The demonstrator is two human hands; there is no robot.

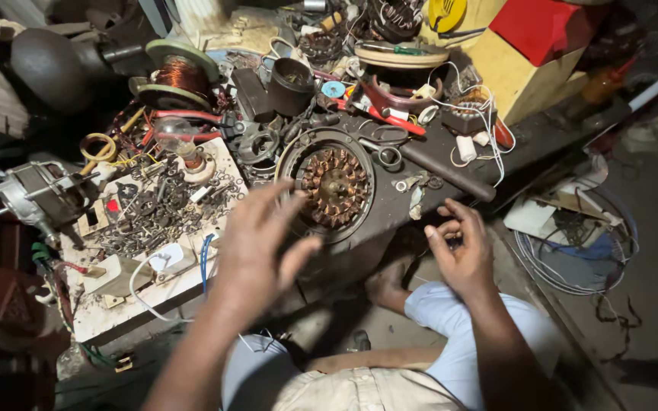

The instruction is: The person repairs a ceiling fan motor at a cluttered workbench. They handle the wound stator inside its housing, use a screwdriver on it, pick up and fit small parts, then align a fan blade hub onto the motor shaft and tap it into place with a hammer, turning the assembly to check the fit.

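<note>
The left hand [257,240] hovers palm down above the near edge of the dark cluttered table [451,148], its forearm rising from the bottom of the view; the fingers are spread and slightly blurred, so its grip is wide open and has hold of nothing. Its fingertips reach just short of the round copper-wound motor stator in its grey metal ring [334,184], which lies flat on the table near the front edge, between the two hands and nearer the left one. The right hand [458,247] is held to the right of the stator, off the table edge, palm turned inward and wrist bent; its fingers curl loosely toward the thumb, and whether something small sits in that half-closed grip cannot be told. Left of the stator lies a white board strewn with small dark screws and metal parts [158,228], with a spool of copper wire [183,74] behind it. A dark metal rod [445,173] lies at a slant to the right of the stator. The person's light blue trouser knee [443,304] shows below the right hand.
</note>
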